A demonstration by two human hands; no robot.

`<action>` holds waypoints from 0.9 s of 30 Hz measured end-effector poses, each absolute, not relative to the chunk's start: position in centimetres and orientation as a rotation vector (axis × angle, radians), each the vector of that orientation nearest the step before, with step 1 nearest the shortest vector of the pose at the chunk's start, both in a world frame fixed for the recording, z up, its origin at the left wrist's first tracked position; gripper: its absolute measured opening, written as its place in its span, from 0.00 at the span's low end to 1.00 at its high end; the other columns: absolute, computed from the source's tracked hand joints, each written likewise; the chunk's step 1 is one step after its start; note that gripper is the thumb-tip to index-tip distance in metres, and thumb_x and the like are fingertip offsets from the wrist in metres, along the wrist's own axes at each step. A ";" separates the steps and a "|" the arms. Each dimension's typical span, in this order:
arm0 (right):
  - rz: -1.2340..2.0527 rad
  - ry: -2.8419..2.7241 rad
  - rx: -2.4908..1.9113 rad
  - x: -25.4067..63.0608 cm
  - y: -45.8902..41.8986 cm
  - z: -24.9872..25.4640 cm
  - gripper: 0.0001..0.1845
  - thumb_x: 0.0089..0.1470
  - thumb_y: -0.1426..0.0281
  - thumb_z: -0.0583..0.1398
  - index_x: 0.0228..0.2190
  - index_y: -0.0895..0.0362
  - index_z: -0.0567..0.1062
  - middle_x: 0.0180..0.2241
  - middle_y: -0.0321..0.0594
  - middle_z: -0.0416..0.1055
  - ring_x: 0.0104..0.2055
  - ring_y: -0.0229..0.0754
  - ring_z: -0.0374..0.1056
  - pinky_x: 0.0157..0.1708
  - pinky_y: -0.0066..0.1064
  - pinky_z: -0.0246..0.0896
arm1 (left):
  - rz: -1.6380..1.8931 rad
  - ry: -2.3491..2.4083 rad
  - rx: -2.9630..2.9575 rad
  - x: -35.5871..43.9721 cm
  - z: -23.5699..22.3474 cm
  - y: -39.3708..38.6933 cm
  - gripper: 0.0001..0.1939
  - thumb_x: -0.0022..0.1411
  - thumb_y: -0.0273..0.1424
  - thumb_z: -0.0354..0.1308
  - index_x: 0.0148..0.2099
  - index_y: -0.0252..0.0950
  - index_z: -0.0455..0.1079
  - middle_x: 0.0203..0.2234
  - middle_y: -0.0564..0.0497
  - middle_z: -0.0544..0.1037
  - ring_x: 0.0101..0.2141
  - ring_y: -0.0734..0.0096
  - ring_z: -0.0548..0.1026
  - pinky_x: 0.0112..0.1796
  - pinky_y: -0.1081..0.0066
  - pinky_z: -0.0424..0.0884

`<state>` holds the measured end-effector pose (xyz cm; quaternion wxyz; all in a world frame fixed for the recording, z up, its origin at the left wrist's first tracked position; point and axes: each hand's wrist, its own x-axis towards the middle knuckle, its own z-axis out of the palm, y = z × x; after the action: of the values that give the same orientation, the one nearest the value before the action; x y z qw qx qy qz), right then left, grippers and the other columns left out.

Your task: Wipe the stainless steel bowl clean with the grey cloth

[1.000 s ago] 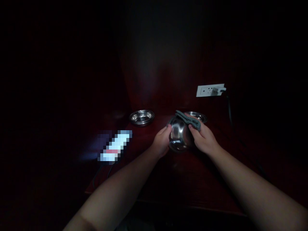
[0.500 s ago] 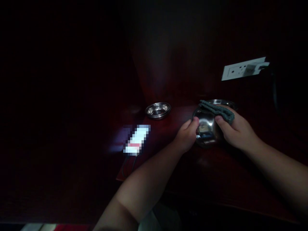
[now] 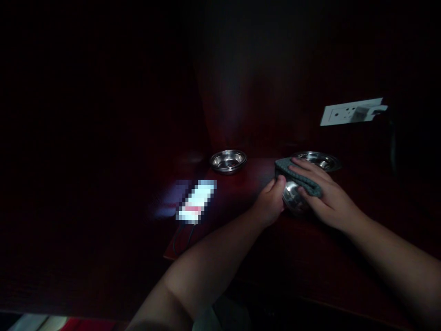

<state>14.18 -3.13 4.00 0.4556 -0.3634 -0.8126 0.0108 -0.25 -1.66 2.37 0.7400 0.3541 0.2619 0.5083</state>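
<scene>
Because the folded cloth (image 3: 296, 173) and right hand (image 3: 329, 195) cover its upper side, the metal bowl (image 3: 292, 197) is partly visible; contact with the table (image 3: 292, 257) cannot be determined. The bowl lies between both hands: the left hand (image 3: 270, 203) grips its left edge, fingers mostly hidden, while the right hand's fingers and thumb clasp the cloth against it

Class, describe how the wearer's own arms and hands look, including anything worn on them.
The left hand and right hand are both ungloved. The left forearm and right forearm are bare, with no sleeve or watch showing. Rings or small markings cannot be made out in the dim light.
</scene>
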 end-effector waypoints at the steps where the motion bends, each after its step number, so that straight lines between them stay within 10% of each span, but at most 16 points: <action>1: 0.021 -2.019 -0.894 14.1 -3.1 4.0 0.28 0.57 0.68 0.55 0.59 0.47 0.61 0.63 0.38 0.55 0.65 0.53 0.50 0.63 0.54 0.44 | 1.122 0.552 0.767 -0.2 2.7 -1.8 0.21 0.61 0.43 0.53 0.52 0.38 0.69 0.43 0.44 0.78 0.43 0.62 0.77 0.47 0.60 0.70; 20: 0.195 -2.134 -0.795 13.7 -3.5 4.6 0.17 0.50 0.81 0.54 0.40 0.54 0.73 0.55 0.45 0.68 0.61 0.48 0.58 0.57 0.49 0.57 | 1.355 0.549 0.476 -3.6 4.3 1.3 0.25 0.67 0.42 0.40 0.46 0.29 0.72 0.42 0.40 0.79 0.47 0.60 0.75 0.49 0.61 0.70; 27: 0.230 -2.008 -0.851 14.0 -3.3 4.8 0.14 0.44 0.80 0.53 0.33 0.54 0.71 0.37 0.42 0.74 0.42 0.46 0.70 0.45 0.40 0.64 | 1.441 0.648 0.533 -3.7 4.4 1.4 0.16 0.62 0.37 0.53 0.45 0.31 0.73 0.39 0.42 0.80 0.43 0.61 0.78 0.47 0.62 0.73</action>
<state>13.99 -3.34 4.84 0.4569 -0.3452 -0.8145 0.0934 -3.71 1.35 4.45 0.6720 0.2366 0.2876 0.6401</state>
